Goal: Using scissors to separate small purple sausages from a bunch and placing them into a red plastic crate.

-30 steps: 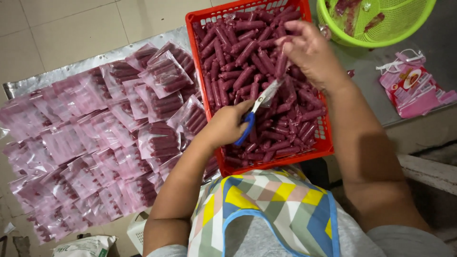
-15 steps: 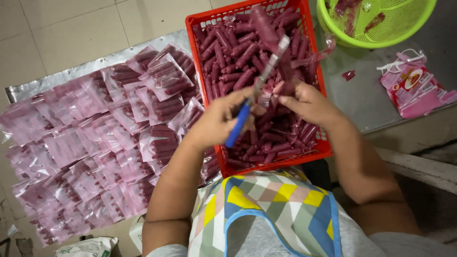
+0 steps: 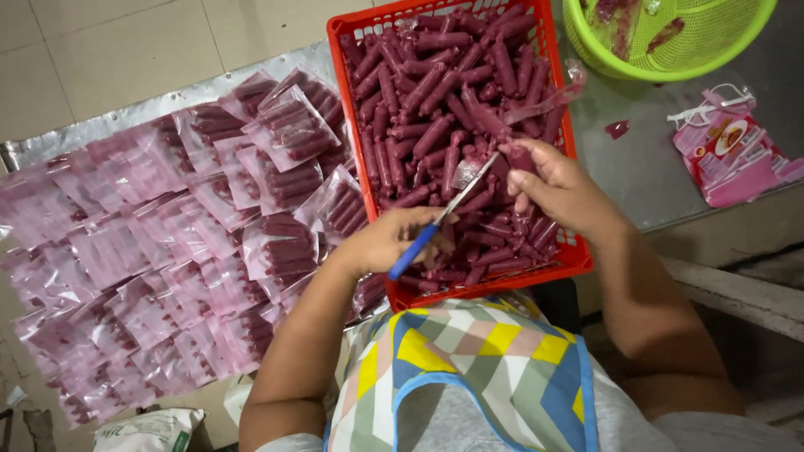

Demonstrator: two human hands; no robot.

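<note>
Table (image 3: 653, 180): grey metal surface that carries everything; its bare part shows to the right of the crate.
Packet spread (image 3: 151, 251): sealed clear bags of dark red sausages, overlapping in a wide field on the left of the table, reaching the crate's left wall.
Red crate (image 3: 343, 109): plastic crate with a slotted wall, in the middle, heaped with loose dark red sausages (image 3: 427, 92); both hands work over its near half.
Green basket (image 3: 670, 59): round mesh basket at the far right, with a few red scraps inside.
Pink packages (image 3: 733, 155): lying on the right of the table, well apart from the hands.
Left arm: bent, forearm rising from the near edge toward the crate.
Left hand (image 3: 389, 243): closed around the blue handle of the scissors (image 3: 444, 213), over the crate's near left corner; the blades point far and right, toward the other hand.
Right hand (image 3: 561, 188): fingers curled around a sausage (image 3: 502, 134) in a clear wrapper, over the right side of the crate.
Wrapper tail: trails far and right from the held sausage, over the crate's rim.
Scissor tips: just beside the held sausage's near end.
</note>
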